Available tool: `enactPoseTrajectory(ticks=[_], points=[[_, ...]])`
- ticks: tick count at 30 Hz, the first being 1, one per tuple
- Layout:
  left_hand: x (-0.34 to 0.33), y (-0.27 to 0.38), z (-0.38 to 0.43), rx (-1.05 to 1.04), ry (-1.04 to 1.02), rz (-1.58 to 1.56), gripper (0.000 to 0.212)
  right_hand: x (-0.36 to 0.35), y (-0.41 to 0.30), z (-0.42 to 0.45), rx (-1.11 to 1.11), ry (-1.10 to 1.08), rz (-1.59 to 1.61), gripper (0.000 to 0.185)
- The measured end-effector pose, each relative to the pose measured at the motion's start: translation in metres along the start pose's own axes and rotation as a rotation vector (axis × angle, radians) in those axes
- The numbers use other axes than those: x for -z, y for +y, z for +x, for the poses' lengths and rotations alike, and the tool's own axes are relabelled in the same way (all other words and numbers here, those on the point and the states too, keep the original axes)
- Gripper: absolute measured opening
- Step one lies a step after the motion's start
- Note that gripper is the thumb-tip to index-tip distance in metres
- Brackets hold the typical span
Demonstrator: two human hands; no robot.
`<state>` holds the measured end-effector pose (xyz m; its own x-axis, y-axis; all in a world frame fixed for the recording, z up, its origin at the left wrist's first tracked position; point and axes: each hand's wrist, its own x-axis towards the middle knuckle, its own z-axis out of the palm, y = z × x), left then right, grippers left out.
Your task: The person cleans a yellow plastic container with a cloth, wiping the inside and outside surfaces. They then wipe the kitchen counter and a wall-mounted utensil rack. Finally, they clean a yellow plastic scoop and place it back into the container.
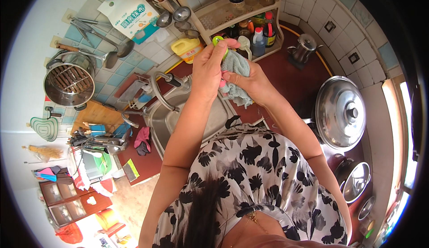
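Observation:
My left hand [208, 69] grips a bright green plastic object [218, 41], thumb pressed against it near its rounded end. My fingers and the cloth hide most of its shape, so its kind is unclear. In my right hand [254, 82] is a grey-green cloth [237, 64], bunched up against the green object, with its loose end hanging down. Something pink shows between the two hands; I cannot tell what it is. Both hands are raised beyond the right side of a stainless steel sink [187, 114], whose curved faucet [161, 87] stands to the left.
A beige shelf [231, 22] with bottles and jars stands at the back, beside a yellow jug [187, 49]. Ladles [125, 48] and a steel pot [69, 87] hang at left. On the right are a metal kettle [303, 48] and a large lidded pan [342, 114]. A pink cloth [142, 139] lies left of the sink.

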<state>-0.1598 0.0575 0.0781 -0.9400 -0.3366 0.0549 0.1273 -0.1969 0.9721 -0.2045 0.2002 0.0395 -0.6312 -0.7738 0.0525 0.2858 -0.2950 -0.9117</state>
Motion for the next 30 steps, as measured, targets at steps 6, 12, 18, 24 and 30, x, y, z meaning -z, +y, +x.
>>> enactPoseTrajectory(ticks=[6,12,18,24,30], points=[[0.013,0.006,0.02,-0.135,0.104,-0.217,0.04,-0.009,0.016,-0.017,0.189,0.052,-0.677,0.022],[0.02,0.038,0.012,0.063,-0.024,-0.271,0.056,0.022,0.01,-0.024,0.029,0.352,-0.096,0.042],[0.013,0.007,0.002,0.294,-0.16,-0.392,0.08,0.012,-0.037,-0.013,0.405,0.149,0.185,0.058],[-0.011,-0.012,-0.029,-0.007,-0.117,0.393,0.09,-0.003,-0.004,0.003,0.676,0.275,-0.799,0.051],[-0.007,-0.013,-0.045,-0.115,-0.162,0.684,0.074,-0.006,-0.031,0.019,0.243,0.399,-0.859,0.041]])
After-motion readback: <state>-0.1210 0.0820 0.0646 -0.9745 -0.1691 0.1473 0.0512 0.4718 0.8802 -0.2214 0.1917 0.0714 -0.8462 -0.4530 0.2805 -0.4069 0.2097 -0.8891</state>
